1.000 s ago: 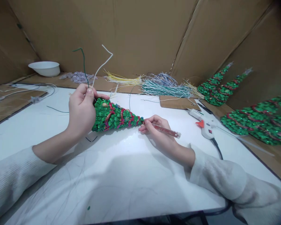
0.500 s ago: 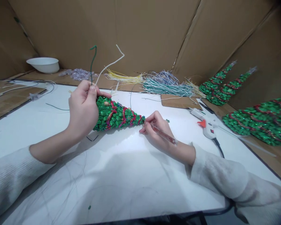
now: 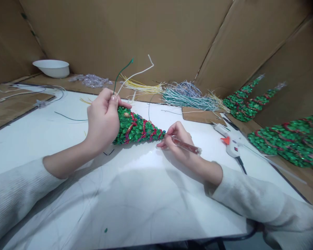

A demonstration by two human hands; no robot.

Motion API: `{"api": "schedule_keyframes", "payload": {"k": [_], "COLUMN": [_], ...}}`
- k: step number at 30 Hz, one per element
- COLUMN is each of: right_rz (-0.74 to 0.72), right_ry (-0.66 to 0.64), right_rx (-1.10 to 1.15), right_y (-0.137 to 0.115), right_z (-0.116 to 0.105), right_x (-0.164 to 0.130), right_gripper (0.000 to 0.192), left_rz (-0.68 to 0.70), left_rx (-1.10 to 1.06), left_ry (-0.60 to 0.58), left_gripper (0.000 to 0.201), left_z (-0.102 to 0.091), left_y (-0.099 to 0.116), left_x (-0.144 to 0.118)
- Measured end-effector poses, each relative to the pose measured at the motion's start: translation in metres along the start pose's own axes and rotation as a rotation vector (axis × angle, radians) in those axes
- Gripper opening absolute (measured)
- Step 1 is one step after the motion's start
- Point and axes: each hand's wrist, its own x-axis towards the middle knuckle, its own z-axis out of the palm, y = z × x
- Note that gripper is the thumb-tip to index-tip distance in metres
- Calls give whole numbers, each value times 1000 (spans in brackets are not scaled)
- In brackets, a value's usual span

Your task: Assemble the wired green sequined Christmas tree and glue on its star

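Note:
A small green Christmas tree (image 3: pixel 139 130) with red garland lies on its side, its tip pointing right. Over its wide base is my left hand (image 3: pixel 104 118), thumb and forefinger pinching a green wire (image 3: pixel 119 73) and a white wire (image 3: pixel 135 74) that stick up. Whether its hidden fingers also grip the tree, I cannot tell. My right hand (image 3: pixel 178 139) is closed around a slim tool with a clear reddish handle (image 3: pixel 189 147). The tool's working end is hidden by the fingers, right at the tree's tip.
A glue gun (image 3: pixel 232 147) lies at the right, near several decorated trees (image 3: pixel 266 140). Bundles of yellow wires (image 3: pixel 142 85) and green wires (image 3: pixel 189 99) lie at the back. Clear beads or stars (image 3: pixel 90 80) and a white scoop-shaped bowl (image 3: pixel 53 68) are at the back left.
My left hand has shifted right, and the two wires now lean further right. The tree and my right hand sit slightly further right in view, which has itself moved a little.

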Motion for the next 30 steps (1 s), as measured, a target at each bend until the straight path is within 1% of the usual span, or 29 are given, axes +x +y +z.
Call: {"api": "schedule_keyframes", "payload": {"k": [10,18,21,25,27,29,30], "right_rz": [60,70,109,193,219,218,211], "right_ry": [28,7,-7,-8,-2,-2,-9], "right_rx": [31,-63,-19,54,-15,-169,-249], "right_y": [-7,-13,-10,-3,1,2,3], "right_z": [6,9,4,-5,-9,-13,-15], "right_x": [5,16,19,23,25,27,27], "right_gripper": [10,15,16,19,16,12,14], "left_rz": [28,20,-15,-134,-174,-194,-204], "left_rx": [65,71,52,-65,-135,-166,-173], "left_ry": [6,1,-21,-44,-50,-51,-50], "left_gripper": [22,21,21,20,18,17,17], "left_z": [-2,-4,-5,-6,-6,-6,-7], "left_y": [6,8,4,-8,-14,-17,-18], "left_x": [-4,-4,2,12,15,16,16]}}
